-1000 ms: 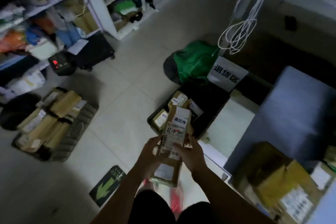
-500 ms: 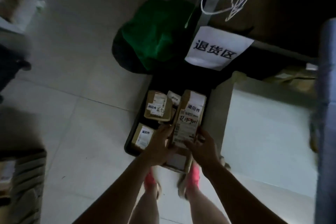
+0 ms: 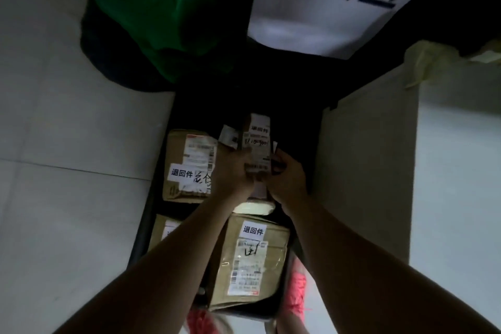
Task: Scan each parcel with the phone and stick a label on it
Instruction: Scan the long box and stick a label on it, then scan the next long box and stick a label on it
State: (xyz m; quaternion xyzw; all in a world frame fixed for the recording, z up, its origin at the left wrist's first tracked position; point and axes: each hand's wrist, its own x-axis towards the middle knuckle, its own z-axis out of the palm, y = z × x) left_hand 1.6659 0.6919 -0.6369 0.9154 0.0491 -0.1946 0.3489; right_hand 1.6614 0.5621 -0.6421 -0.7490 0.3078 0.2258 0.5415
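A narrow cardboard parcel (image 3: pixel 259 144) with a white label and red handwriting is low inside a black crate (image 3: pixel 146 214). My left hand (image 3: pixel 233 173) grips its left side and my right hand (image 3: pixel 287 179) grips its right side. Left of it in the crate lies a brown parcel (image 3: pixel 189 160) with a white sticker. A larger brown parcel (image 3: pixel 252 266) with a sticker and a barcode label lies nearer me, between my forearms. A further parcel (image 3: pixel 162 230) shows partly under my left forearm. No phone is visible.
A white paper sign (image 3: pixel 325 8) with dark characters hangs above the crate's far end. A green bag (image 3: pixel 151 19) slumps on the floor at the upper left. A white panel (image 3: pixel 371 171) stands right of the crate. My pink shoes (image 3: pixel 296 290) are by its near edge.
I have bent down close over the crate. Both hands have carried the narrow parcel forward and down into the crate, among the other parcels.
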